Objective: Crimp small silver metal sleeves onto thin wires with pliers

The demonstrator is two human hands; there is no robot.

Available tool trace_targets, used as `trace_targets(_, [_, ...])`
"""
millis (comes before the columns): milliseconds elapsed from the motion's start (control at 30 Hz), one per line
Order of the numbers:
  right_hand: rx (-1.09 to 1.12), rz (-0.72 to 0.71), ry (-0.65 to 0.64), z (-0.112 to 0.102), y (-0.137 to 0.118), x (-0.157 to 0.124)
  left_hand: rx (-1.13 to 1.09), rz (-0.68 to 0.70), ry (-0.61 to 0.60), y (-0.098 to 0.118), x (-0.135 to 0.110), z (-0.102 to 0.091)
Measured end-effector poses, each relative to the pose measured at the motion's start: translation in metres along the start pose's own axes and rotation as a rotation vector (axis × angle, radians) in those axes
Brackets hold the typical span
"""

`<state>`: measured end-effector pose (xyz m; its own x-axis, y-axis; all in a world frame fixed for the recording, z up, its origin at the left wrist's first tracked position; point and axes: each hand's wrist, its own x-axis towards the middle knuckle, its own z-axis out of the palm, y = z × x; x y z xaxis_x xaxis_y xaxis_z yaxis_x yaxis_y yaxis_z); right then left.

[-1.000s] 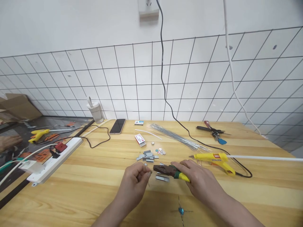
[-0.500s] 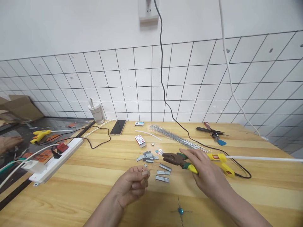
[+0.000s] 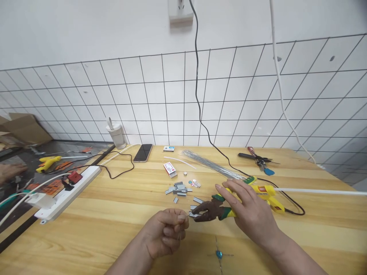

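Note:
Between the thumb and fingers of my left hand [image 3: 169, 231] is a thin wire [image 3: 180, 233], partly hidden by the fingers. My right hand [image 3: 249, 208] grips pliers [image 3: 210, 211] by their green and yellow handles. The rusty jaws are parted, with their tips close to the wire end at my left fingertips; I cannot tell whether they touch it. Strips of staples [image 3: 197, 199] lie under and behind the jaws, partly covered. Below the pliers, a cross of twisted wire with a blue gem [image 3: 219, 254] at its centre lies on the wooden table [image 3: 114, 233].
Behind the hands lie a staple pile [image 3: 179, 189], small gems [image 3: 195, 183], a staple box [image 3: 170, 169] and a bundle of wires [image 3: 212, 164]. A yellow glue gun [image 3: 268, 194] sits right, keys [image 3: 260, 162] beyond. A power strip [image 3: 69, 194] and another person's hand [image 3: 11, 172] are left.
The pliers have come down and slightly left toward my left hand, now over the staple strips. My left hand has shifted slightly right and down, still pinching the wire.

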<state>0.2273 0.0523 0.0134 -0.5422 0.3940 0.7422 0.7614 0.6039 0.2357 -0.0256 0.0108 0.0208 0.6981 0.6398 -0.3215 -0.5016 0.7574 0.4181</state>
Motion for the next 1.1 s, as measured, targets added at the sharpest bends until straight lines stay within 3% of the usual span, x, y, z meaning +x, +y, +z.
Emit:
trace_targets(300, [-0.044,-0.023,0.048,-0.002,-0.001,0.004,0.007,-0.078,-0.030,-0.002,0.003,-0.002])
trace_targets(667, [0.047,-0.049,-0.001,0.001,0.002,0.004,-0.022,-0.119,-0.045,-0.002,0.003,-0.003])
trace_targets(967, [0.092,-0.019,-0.017,0.002,0.000,0.001,-0.050,-0.155,-0.130,-0.004,0.005,-0.007])
trace_targets(1100, [0.167,-0.002,-0.087,0.008,-0.001,-0.003,-0.068,-0.163,-0.125,-0.005,0.005,-0.007])
